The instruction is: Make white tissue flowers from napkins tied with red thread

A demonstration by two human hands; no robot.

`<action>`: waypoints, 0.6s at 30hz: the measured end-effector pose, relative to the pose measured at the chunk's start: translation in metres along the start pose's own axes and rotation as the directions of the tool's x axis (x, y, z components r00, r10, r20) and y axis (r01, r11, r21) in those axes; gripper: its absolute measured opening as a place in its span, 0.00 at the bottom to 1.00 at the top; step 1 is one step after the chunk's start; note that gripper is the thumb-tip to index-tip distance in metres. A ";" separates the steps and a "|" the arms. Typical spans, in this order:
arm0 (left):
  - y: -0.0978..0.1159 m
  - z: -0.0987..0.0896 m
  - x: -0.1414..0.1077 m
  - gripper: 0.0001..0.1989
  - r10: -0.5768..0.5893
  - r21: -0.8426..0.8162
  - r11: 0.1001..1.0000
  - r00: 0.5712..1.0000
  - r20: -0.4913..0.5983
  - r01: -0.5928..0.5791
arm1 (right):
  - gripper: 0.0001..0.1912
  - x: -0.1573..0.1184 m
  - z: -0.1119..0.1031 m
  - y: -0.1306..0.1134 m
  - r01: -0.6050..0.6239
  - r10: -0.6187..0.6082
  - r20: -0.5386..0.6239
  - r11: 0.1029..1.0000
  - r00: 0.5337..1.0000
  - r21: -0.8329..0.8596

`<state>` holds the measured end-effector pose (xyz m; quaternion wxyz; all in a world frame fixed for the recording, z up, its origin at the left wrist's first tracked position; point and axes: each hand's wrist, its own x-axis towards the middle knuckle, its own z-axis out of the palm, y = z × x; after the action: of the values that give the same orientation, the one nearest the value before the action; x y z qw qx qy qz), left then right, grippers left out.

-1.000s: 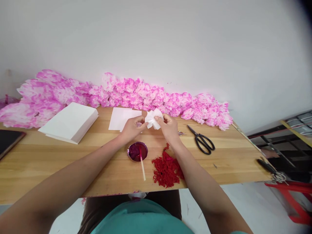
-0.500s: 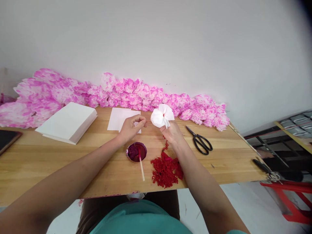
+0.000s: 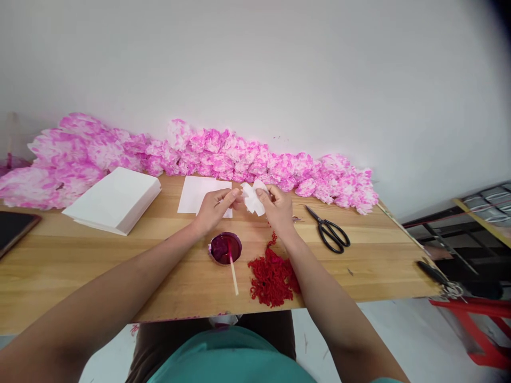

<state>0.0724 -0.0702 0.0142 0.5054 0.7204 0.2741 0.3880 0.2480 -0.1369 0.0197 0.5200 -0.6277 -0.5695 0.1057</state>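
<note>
A white paper flower (image 3: 254, 199), gathered at its middle, is pinched between the thumb and fingers of my right hand (image 3: 280, 208). My left hand (image 3: 217, 208) is closed in a pinch at the flower's left edge; what lies between its fingertips is too small to make out. Red yarn (image 3: 272, 279) lies in a loose heap below my right hand, and a strand runs from it up toward that hand. Nearer me stands a small bowl of dark magenta dye (image 3: 225, 248), with a pale stick (image 3: 233, 274) leaning out of it.
Pink-and-white paper flowers (image 3: 223, 151) line the wall. A white paper stack (image 3: 114, 199) and loose white sheets (image 3: 195, 194) lie left. Black-handled scissors (image 3: 331, 231) are right of my right hand. A phone-like dark slab (image 3: 14, 229) lies far left, a red stool (image 3: 475, 324) beyond the table.
My right hand has turned over, tipping the white paper flower so its gathered centre no longer faces me. The flower is now lower and further left, close against my left fingertips.
</note>
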 end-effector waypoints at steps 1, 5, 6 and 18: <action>0.000 0.000 0.000 0.24 -0.006 0.018 1.000 1.000 0.004 0.005 | 0.15 -0.001 0.000 -0.002 0.062 -0.062 0.006 0.995 0.998 -0.084; -0.002 0.002 0.000 0.27 -0.039 0.131 0.991 0.998 0.058 0.031 | 0.11 -0.004 0.003 -0.006 0.285 -0.271 0.088 0.929 0.958 -0.236; -0.003 0.002 0.000 0.26 -0.050 0.147 0.988 0.996 0.068 0.039 | 0.11 -0.005 0.003 -0.006 0.319 -0.302 0.106 0.916 0.948 -0.243; -0.016 0.005 0.006 0.21 -0.107 -0.024 0.994 0.994 0.015 0.108 | 0.10 0.001 -0.002 -0.006 0.025 -0.019 -0.148 0.999 0.989 0.041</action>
<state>0.0795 -0.0628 0.0000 0.5362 0.7009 0.3043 0.3587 0.2461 -0.1388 0.0257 0.5750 -0.6163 -0.5341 0.0652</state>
